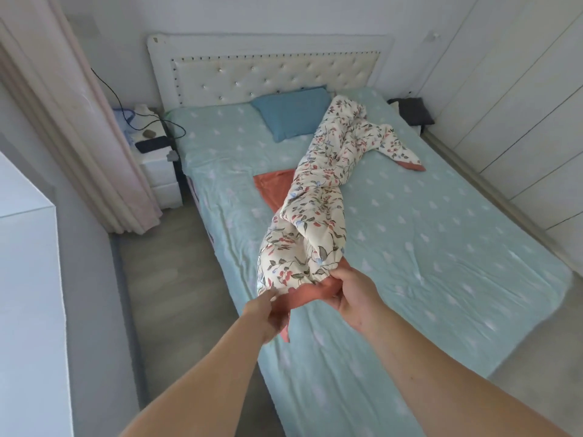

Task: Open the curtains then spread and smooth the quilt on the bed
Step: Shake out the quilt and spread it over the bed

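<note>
Head view gives me the quilt as one long twisted rope of floral cloth, running from my hands at lower centre of the frame up to the right of the blue pillow near the headboard; a rust-coloured underside shows at mid-frame and again at a corner on the right; my left hand pinches the rust edge at the near end, and my right hand has its grip curled round the bunched cloth just beside it; both hold quilt, neither is free.

The risks as I judge them: my two hands sit close together on the same bunch, so if I pull outward I may only tighten the twist instead of opening it; I cannot tell from here whether I hold true corners or a fold in the middle of an edge, and a wrong guess would spread it crooked or floral side down; a hard shake could drag the pillow off its place or flick the far end toward the nightstand at the left, where cables and small things lie; the curtain at upper left appears drawn aside, though the window itself is out of frame.
</note>
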The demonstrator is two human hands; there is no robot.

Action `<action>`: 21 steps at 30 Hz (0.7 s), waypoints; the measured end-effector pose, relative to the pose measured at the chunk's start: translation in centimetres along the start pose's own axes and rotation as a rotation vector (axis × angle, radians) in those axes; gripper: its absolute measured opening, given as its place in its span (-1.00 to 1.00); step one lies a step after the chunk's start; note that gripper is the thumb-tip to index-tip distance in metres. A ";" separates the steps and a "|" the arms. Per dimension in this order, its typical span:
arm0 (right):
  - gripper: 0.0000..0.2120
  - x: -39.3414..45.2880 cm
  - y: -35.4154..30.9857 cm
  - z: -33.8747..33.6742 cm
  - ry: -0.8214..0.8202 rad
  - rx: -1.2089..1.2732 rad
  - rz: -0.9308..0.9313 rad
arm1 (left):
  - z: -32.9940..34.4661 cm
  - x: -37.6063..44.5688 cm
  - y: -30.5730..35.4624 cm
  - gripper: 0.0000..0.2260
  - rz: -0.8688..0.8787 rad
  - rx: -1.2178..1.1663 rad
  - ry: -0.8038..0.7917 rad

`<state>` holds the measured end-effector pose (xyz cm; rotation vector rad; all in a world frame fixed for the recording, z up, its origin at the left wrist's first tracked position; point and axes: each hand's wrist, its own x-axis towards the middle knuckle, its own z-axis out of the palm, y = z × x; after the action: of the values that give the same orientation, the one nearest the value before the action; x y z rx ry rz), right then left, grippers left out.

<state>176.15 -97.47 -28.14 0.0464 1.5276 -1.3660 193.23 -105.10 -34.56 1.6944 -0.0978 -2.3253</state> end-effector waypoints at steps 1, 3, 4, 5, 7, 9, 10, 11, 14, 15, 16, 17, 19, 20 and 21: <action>-0.68 -0.4 0.3 -1.2 0.011 -0.013 -0.003 | 0.2 0.1 -0.8 -0.76 0.054 -0.019 0.025; -0.72 -1.3 0.9 -4.4 0.063 -0.071 0.002 | 0.5 0.0 -2.4 -0.77 0.180 0.011 0.114; -0.73 -1.8 1.4 -6.2 0.096 -0.103 0.000 | 0.7 -0.3 -3.5 -0.79 0.241 0.042 0.159; -0.73 -1.7 1.8 -7.6 0.127 -0.129 0.004 | 0.7 -0.3 -4.0 -0.82 0.285 0.084 0.186; -0.76 -2.1 2.7 -11.0 0.182 -0.180 0.018 | 1.0 -1.2 -7.1 -0.87 0.341 0.148 0.240; -0.81 -3.1 3.9 -14.4 0.214 -0.212 0.042 | 1.4 -2.8 -11.2 -0.91 0.394 0.232 0.322; -0.84 -3.8 4.6 -16.0 0.226 -0.229 0.047 | 1.5 -3.6 -13.2 -0.92 0.423 0.303 0.362; -0.86 -4.2 5.2 -16.9 0.234 -0.256 0.057 | 1.2 -3.9 -14.6 -0.87 0.467 0.388 0.397; -0.87 -6.4 7.1 -21.3 0.277 -0.351 0.076 | 1.3 -5.3 -19.2 -0.85 0.570 0.545 0.424; -0.86 -6.7 7.8 -22.2 0.291 -0.388 0.080 | 1.3 -5.5 -20.0 -0.88 0.580 0.542 0.418; -0.85 -6.9 8.6 -23.0 0.301 -0.415 0.087 | 1.2 -5.7 -20.7 -0.88 0.584 0.541 0.418; -0.85 -7.7 9.2 -23.9 0.306 -0.432 0.090 | 1.3 -6.3 -21.8 -0.84 0.597 0.558 0.417; -0.88 -9.2 10.2 -25.3 0.312 -0.455 0.093 | 0.9 -7.0 -23.8 -0.80 0.629 0.563 0.412; -0.88 -9.9 10.6 -25.8 0.308 -0.461 0.095 | 0.5 -7.1 -24.6 -0.79 0.636 0.545 0.405; -0.89 -10.6 10.9 -26.2 0.303 -0.459 0.090 | 0.0 -7.2 -25.3 -0.80 0.634 0.525 0.396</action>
<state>170.95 -68.11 -33.50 0.0355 2.0382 -0.9398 190.97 -78.91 -33.16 1.9344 -1.0689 -1.5435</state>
